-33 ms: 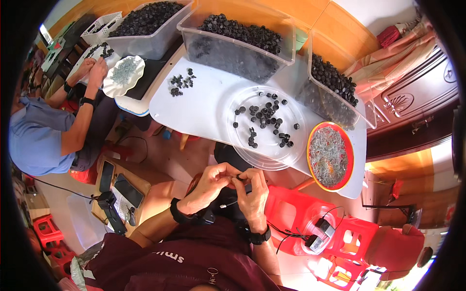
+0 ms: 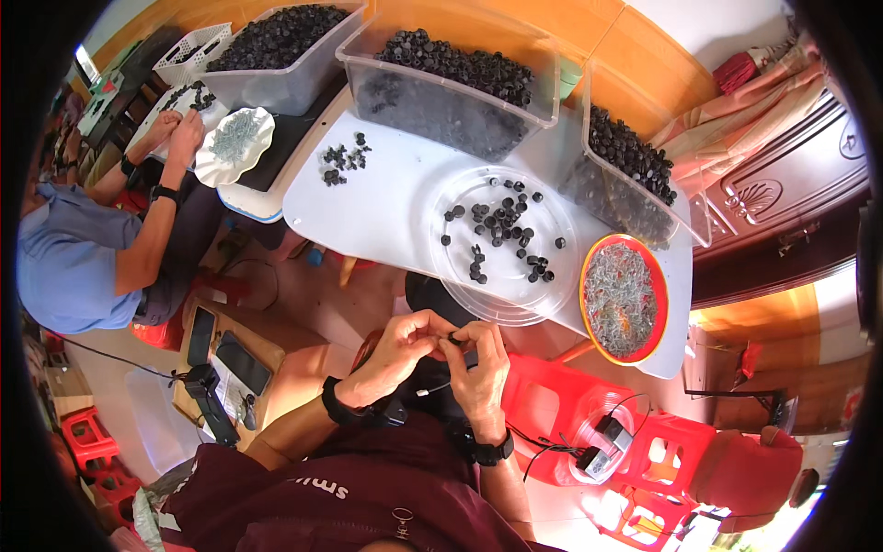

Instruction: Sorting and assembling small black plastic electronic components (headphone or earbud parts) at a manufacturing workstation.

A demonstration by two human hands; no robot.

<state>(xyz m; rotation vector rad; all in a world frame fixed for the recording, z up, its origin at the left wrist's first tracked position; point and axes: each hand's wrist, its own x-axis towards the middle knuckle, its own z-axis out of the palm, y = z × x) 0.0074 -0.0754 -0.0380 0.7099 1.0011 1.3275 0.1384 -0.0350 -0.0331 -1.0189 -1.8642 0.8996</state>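
Note:
My left hand and my right hand meet in front of my body, below the table's near edge. Both are closed in a pinch around one small black cap-like part, mostly covered by the fingertips. Just beyond them, a round clear plastic tray overhangs the table edge, with several similar black pieces scattered on it. To its right stands a red bowl with a yellow rim, full of thin, clear-grey slivers. More loose black pieces lie at the table's left.
Large clear bins of black parts line the back of the white table. At left, a co-worker in a blue shirt works beside a white scalloped dish. Red stools with cables and adapters stand to my right.

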